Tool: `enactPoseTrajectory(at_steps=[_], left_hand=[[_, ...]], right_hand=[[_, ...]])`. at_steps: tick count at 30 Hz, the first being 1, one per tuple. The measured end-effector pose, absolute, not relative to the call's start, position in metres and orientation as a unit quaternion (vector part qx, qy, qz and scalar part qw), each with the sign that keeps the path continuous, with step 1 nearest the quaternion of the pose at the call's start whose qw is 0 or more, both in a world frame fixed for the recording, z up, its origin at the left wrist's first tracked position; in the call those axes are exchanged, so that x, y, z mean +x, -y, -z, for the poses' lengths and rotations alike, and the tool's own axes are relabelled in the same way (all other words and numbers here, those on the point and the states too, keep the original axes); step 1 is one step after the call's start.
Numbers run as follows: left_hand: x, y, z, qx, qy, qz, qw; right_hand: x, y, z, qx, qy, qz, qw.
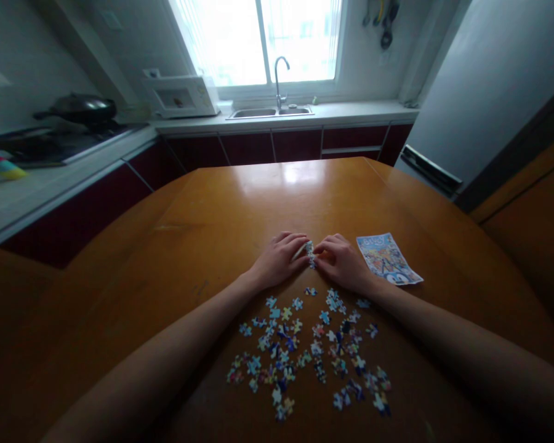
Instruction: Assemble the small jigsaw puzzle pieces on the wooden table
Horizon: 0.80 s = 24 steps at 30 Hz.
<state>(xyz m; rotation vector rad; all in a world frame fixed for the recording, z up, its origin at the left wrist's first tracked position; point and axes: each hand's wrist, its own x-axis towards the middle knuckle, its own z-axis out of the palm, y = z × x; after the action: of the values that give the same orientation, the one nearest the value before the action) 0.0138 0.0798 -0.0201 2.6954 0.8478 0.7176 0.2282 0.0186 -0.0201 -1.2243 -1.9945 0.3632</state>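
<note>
Above the middle of the wooden table (258, 209), a small strip of joined jigsaw pieces (311, 252) lies between my two hands. My left hand (279, 261) is closed, with thumb and fingers against the strip's left edge. From the other side, my right hand (344, 263) pinches its right edge. Just below them is a small pair of pieces (311, 291). Many loose jigsaw pieces (284, 338) are scattered between my forearms, blue, white, yellow and dark. A printed picture sheet (390, 258) lies right of my right hand.
Beyond the table's far edge runs a counter with a sink (277, 113), a tap (279, 80) and a white microwave (183, 96). On the left a dark pan (80, 107) sits on the stove. A large fridge (484, 74) stands at the right.
</note>
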Motion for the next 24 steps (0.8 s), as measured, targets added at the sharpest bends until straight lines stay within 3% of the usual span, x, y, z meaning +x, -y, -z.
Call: enactPoseTrajectory(at_steps=[24], left_hand=[[0.0139,-0.0779,0.0149,0.927,-0.297,-0.210,0.090]], right_hand=[[0.2277,-0.0219,0.0246,-0.485,0.792,-0.142,0.343]])
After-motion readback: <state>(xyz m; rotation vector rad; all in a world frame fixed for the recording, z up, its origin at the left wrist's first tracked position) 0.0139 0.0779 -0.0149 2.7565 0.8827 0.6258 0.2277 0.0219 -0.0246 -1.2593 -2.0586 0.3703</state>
